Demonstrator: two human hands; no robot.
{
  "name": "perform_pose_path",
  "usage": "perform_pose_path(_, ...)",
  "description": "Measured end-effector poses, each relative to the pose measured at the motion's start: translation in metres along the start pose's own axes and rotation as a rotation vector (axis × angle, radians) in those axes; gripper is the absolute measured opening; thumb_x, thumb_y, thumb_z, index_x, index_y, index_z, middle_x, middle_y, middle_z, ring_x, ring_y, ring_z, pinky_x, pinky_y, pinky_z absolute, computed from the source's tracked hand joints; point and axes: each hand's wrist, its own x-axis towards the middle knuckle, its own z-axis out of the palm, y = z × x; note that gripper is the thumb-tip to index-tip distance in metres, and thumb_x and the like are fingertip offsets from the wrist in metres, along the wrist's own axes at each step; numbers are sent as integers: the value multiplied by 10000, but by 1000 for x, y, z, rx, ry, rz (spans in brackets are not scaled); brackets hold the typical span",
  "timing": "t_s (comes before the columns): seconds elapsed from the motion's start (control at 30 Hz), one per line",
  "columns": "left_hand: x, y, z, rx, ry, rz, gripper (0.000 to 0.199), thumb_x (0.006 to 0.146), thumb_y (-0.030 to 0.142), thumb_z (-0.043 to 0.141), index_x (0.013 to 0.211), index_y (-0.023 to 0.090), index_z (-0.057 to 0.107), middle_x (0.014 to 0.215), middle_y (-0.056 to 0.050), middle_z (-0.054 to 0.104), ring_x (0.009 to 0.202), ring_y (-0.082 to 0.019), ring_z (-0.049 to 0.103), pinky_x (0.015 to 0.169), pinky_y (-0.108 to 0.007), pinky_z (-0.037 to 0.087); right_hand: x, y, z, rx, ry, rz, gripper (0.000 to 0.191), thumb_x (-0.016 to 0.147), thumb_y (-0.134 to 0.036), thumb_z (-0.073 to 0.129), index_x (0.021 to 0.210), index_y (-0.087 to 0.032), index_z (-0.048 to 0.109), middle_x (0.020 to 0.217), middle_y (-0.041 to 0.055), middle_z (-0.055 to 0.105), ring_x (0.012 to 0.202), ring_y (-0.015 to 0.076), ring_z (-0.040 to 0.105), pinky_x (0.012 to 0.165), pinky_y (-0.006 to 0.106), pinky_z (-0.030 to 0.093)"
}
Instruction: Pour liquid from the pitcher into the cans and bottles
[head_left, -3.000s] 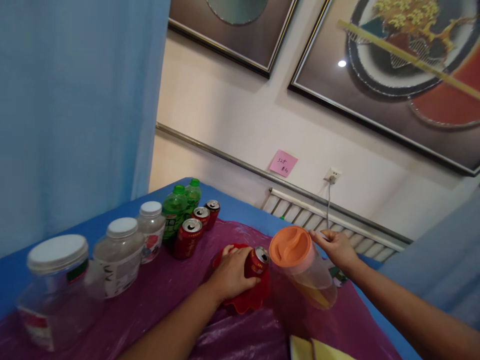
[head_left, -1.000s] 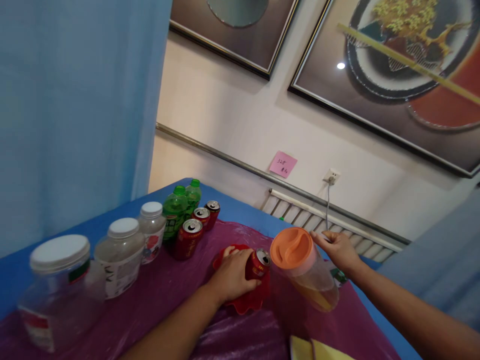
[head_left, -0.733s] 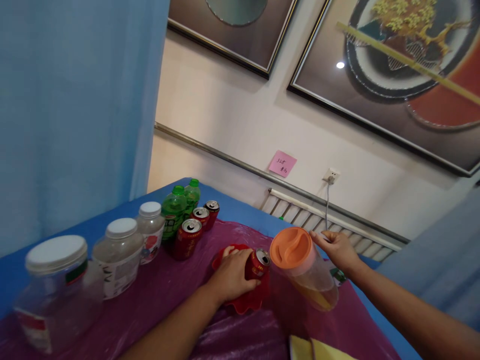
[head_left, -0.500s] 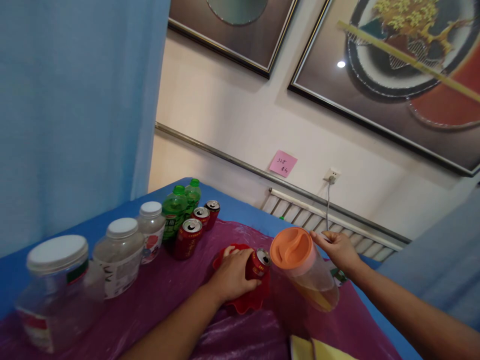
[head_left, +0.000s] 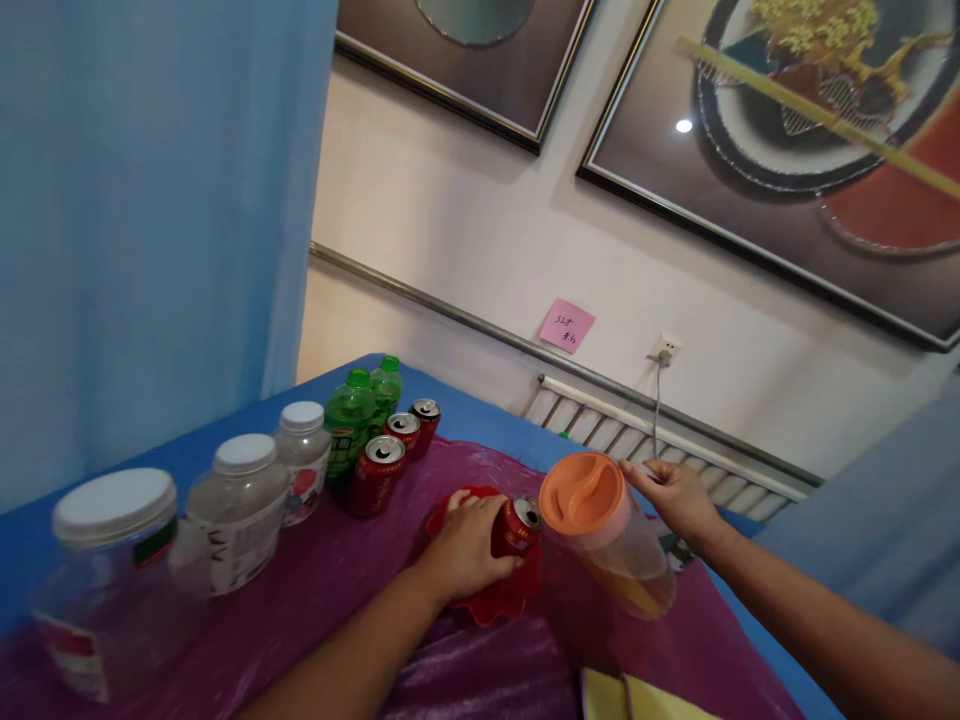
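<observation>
My left hand [head_left: 472, 550] is closed around a red drink can [head_left: 516, 527], tilted with its opened top toward the right. Beneath it lies a red scallop-edged dish [head_left: 491, 608]. Close beside the can is the orange lid [head_left: 585, 495] of a clear plastic pitcher [head_left: 637, 570], which leans left with some yellowish liquid low inside. My right hand [head_left: 675, 495] grips the pitcher on its far right side; the handle is mostly hidden by the fingers and lid. I cannot tell whether any liquid passes between can and pitcher.
Several red cans [head_left: 377, 478], green bottles [head_left: 349, 425] and white-lidded clear jars [head_left: 238, 515] stand in a row at left. Purple plastic sheeting [head_left: 330, 620] covers the blue table [head_left: 457, 400]. A yellow cloth-like item [head_left: 645, 698] lies at the front. Behind are a radiator [head_left: 592, 430] and wall.
Almost nothing differs. Both hands, the can and the pitcher keep their places, with only a very slight shift of the whole view.
</observation>
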Motion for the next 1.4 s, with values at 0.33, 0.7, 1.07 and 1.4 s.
perform_pose_path(0.33,0,-1,0,17,11,6,524,667,373,791,1141,254,604,1173,-49,715,1130,-323,622,1127,-510,257,-1,0,0,7,12,10,572,790,-669,553,518,-260,260,491,-63,224,469,91,219,421,244,209)
perform_pose_path(0.7,0,-2,1,0,13,7,529,661,373,801,1139,262,604,1171,-44,717,1126,-319,623,1121,-510,252,-3,-6,-2,22,18,-13,574,796,-658,565,512,-258,268,493,-61,227,469,89,215,413,241,209)
perform_pose_path(1.07,0,0,0,-9,13,0,537,658,365,802,1146,254,608,1160,-48,719,1127,-319,623,1128,-516,248,-4,-7,-3,11,23,-27,570,793,-653,554,511,-258,256,495,-58,211,474,92,205,402,236,201)
perform_pose_path(1.4,0,0,0,-7,-1,2,535,659,366,797,1147,251,611,1180,-51,716,1139,-323,622,1139,-521,243,-5,-7,-4,-9,23,-6,570,784,-668,550,524,-263,245,502,-64,202,466,89,205,407,242,202)
